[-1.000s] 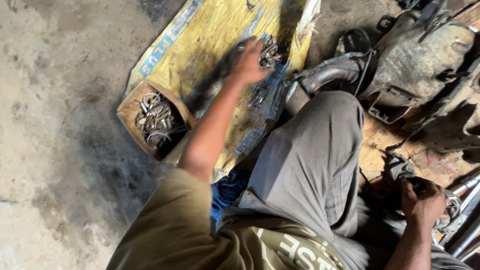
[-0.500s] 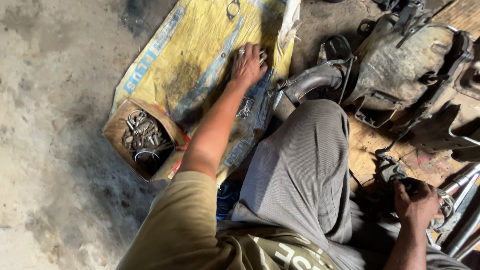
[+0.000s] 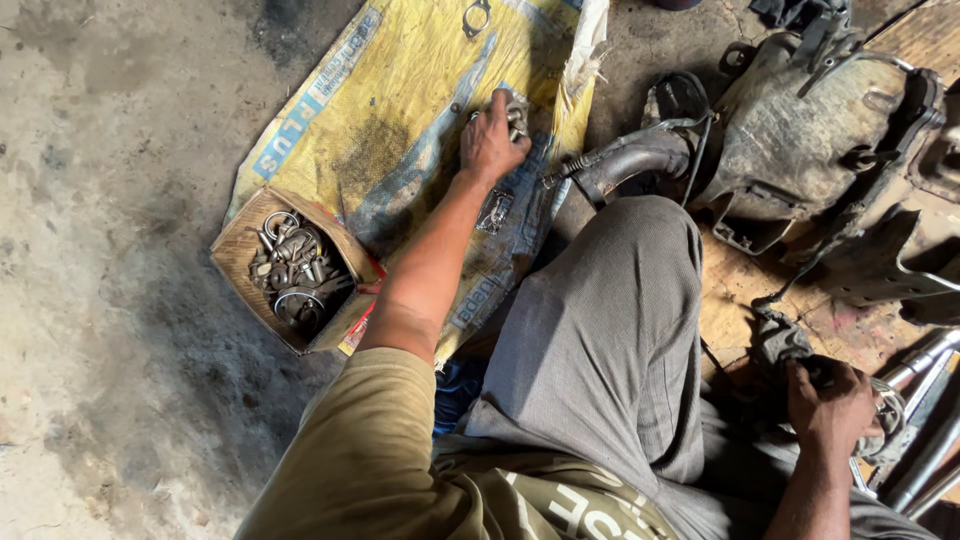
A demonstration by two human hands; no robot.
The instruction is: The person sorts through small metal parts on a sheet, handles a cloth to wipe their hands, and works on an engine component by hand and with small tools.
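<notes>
**Floor work on a yellow sack, parts all round**

Setting: bare concrete floor (image 3: 110,200), grey, stained dark with oil toward 12 o'clock and beside the box. No raised surface; everything lies on the ground. A yellow woven sack (image 3: 400,110) is spread flat from 12 o'clock down toward the centre, grimy in the middle, its right edge frayed and folded.

Left hand (image 3: 492,143): arm stretched out toward 12 o'clock, palm down on the sack, fingers closed around a small grey metal part (image 3: 516,112) that rests on the sack's upper right area. A second small metal piece (image 3: 495,210) lies on the sack just below the wrist.

Right hand (image 3: 832,408): at 4 o'clock, low by the knee, fingers clamped on a dark greasy part (image 3: 775,345); what exactly it is, I cannot tell.

Edges: a cardboard box (image 3: 240,250) of rings and bolts sits at 9 o'clock on the sack's lower left corner. A curved metal pipe (image 3: 630,160) lies just off the sack's right edge at 1 o'clock, running to a large dirty housing (image 3: 800,140) at 2 o'clock. Metal rods (image 3: 925,450) crowd 4 o'clock.

Open room: the concrete from 7 to 11 o'clock is the widest free stretch; the right side is packed tight.
</notes>
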